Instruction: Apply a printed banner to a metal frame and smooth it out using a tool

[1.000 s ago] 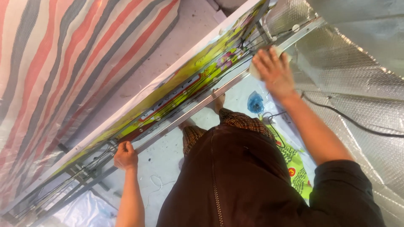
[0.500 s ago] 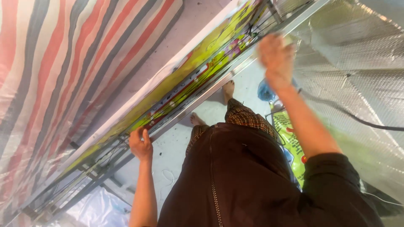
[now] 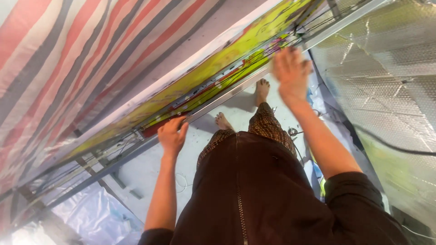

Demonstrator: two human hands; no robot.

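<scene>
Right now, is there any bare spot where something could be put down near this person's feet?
The pale floor between the metal frame rail and the person's legs looks bare, below the left hand. The strip past the right hand, by the silver foil sheet, is crowded with cables and scraps.

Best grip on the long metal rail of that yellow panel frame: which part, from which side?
Probably the near lower metal rail, taken from the person's side, hands wide apart: it's long, slim and runs diagonally. The left hand already rests on it by the yellow panel; the right hand is blurred near its far end.
</scene>
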